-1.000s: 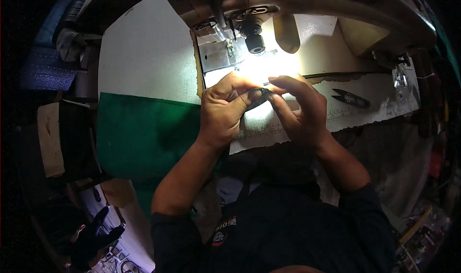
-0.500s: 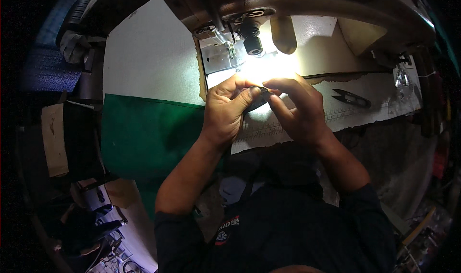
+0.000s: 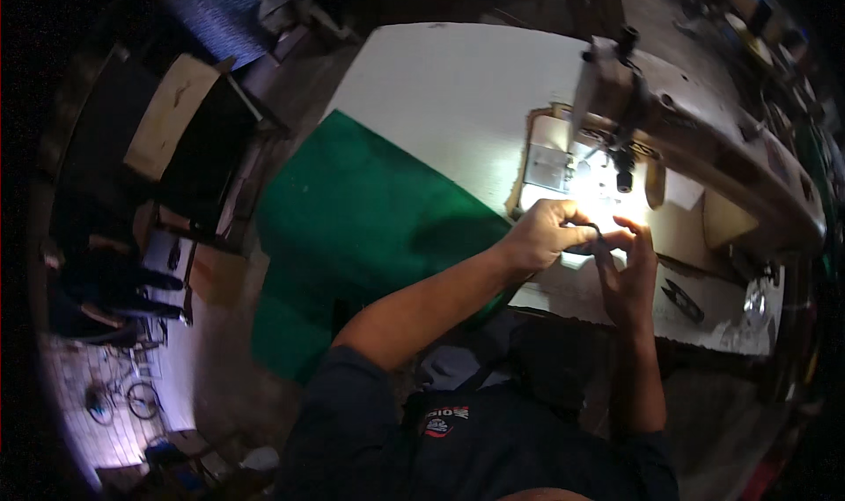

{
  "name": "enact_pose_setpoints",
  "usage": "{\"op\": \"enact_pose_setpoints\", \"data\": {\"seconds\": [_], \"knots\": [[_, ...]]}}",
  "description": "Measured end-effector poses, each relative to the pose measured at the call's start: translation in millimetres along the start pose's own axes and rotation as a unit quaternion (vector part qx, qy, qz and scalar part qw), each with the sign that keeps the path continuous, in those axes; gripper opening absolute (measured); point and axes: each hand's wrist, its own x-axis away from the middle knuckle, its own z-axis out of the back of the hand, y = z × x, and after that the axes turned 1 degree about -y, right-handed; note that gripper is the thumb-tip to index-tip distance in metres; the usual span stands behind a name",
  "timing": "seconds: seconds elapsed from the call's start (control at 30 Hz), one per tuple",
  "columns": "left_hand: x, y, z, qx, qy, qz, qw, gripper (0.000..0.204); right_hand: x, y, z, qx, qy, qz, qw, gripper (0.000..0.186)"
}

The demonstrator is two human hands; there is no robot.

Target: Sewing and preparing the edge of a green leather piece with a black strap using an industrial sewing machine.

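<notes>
Shifted rightward in view, left hand [image 3: 537,236] and right hand [image 3: 630,276] pinch a small dark piece [image 3: 595,231] lying between their fingertips.

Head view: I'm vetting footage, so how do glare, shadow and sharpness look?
In the head view, glare under the sewing machine washes out detail; a shadow darkens the right side of the green cloth; the dark item at the fingers is indistinct.
</notes>
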Motion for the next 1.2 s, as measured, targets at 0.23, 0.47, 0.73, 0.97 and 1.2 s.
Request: {"op": "enact_pose_setpoints", "data": {"seconds": [0.23,0.47,0.73,0.97,1.2], "knots": [[0,-10,0,0.092,0.016,-0.024,0.995,0.011,9,4,-5,-0.011,0.012,-0.036,0.999,0.037],[-10,-18,-1,0.113,0.043,-0.017,0.992,0.012,5,11,-8,-0.131,0.069,-0.109,0.983,0.02],[-15,-10,6,0.094,-0.002,0.005,0.996,0.013,-3,6,-7,-0.137,0.055,-0.083,0.986,0.018],[-7,7,13,-0.153,0.007,0.009,0.988,0.017,0,12,-6,-0.171,0.017,-0.104,0.98,0.018],[-12,8,17,-0.14,-0.036,0.012,0.989,0.017,0,13,-3,-0.174,0.001,-0.133,0.976,0.02]]}}
